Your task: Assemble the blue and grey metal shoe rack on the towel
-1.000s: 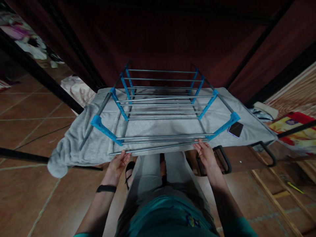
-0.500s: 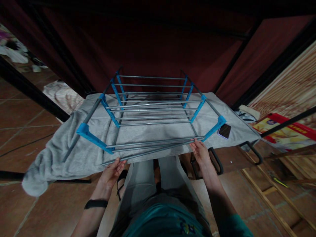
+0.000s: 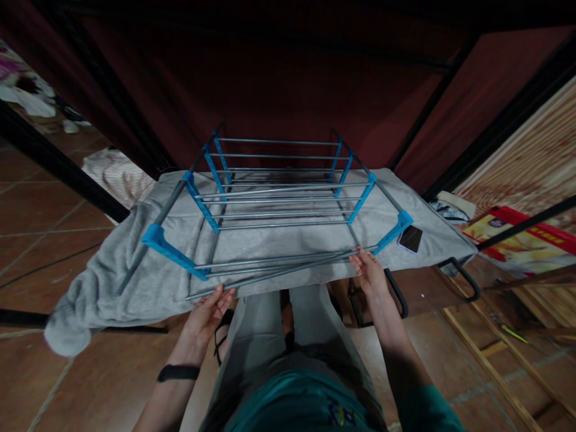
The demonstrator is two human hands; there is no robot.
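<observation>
A rack of grey metal tubes with blue plastic brackets (image 3: 171, 251) lies on a grey blanket (image 3: 288, 240). Along its near side, a loose metal tube (image 3: 270, 275) runs slantwise, its left end closer to me and its right end by the right blue bracket (image 3: 394, 233). My left hand (image 3: 210, 309) pinches this tube near its left end. Further right, my right hand (image 3: 366, 270) grips the same tube close to that bracket. Whether the tube's right end sits in the bracket, I cannot tell. Two more tubes span the near brackets just behind it.
A phone (image 3: 410, 239) lies on the blanket right of the rack. Black metal bars (image 3: 67, 162) frame both sides, with a dark red panel (image 3: 279, 84) behind. A red and yellow box (image 3: 517, 237) and a wooden ladder-like frame (image 3: 495, 366) are at the right.
Both hands keep hold of the tube. My right hand has shifted very slightly up and right; the tube's slant is nearly the same. The whole view has moved slightly.
</observation>
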